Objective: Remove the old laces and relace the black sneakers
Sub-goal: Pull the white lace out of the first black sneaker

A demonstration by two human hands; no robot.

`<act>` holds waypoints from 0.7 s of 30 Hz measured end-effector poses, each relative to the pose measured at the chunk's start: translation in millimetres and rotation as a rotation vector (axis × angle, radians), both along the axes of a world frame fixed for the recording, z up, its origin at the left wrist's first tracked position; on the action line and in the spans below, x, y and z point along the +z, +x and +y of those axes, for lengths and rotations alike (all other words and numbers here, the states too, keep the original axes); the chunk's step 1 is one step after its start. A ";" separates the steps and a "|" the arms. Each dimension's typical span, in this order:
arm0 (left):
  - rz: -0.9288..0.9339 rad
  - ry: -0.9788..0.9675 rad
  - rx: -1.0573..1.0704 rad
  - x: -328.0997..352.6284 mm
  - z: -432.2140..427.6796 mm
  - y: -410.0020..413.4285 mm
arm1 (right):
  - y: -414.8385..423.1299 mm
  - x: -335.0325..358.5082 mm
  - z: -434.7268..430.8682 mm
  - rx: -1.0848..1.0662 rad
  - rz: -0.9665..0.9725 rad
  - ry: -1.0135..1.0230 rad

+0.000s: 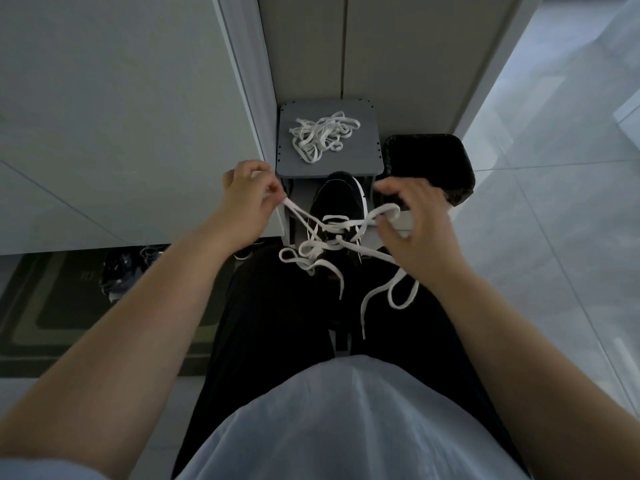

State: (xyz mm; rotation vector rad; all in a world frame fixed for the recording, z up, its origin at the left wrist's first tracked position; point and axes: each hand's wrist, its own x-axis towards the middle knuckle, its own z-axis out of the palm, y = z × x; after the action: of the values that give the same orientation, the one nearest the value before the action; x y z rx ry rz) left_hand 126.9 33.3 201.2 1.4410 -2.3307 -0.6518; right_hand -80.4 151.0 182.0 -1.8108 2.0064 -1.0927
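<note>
A black sneaker [335, 199] rests on my lap with its toe pointing away from me. A white lace [332, 242] runs through its eyelets and lies tangled over the tongue, with loose ends trailing onto my black trousers. My left hand [247, 199] pinches a stretch of the lace and pulls it out to the left. To the right of the shoe, my right hand [414, 220] holds a loop of the same lace between its curled fingers. A heap of loose white laces [322, 135] lies on the grey stool [298, 161] beyond the shoe.
A black bin [429, 161] with a liner stands right of the stool. White cupboard doors [121, 116] rise on the left. More shoes [121, 268] sit on a dark mat at lower left. Pale floor tiles [554, 202] lie to the right.
</note>
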 end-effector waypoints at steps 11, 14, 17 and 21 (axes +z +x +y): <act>-0.235 -0.038 -0.180 -38.0 20.2 -20.7 | 11.2 -16.5 -14.1 -0.026 0.173 0.364; 0.142 -0.038 0.003 -23.7 9.9 -8.6 | -0.5 6.5 -8.1 -0.189 -0.254 0.187; 0.925 0.232 0.442 7.6 3.0 10.9 | -17.4 31.3 2.1 -0.233 -0.891 -0.138; 1.208 0.311 0.559 25.8 7.9 14.3 | -18.6 46.9 7.2 -0.090 -0.907 -0.171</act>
State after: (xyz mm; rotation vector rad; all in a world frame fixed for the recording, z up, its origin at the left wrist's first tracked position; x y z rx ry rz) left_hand 141.2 41.2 227.0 1.1707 -0.8923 -1.2553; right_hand -99.0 158.2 228.9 -0.9632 1.4583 -1.7349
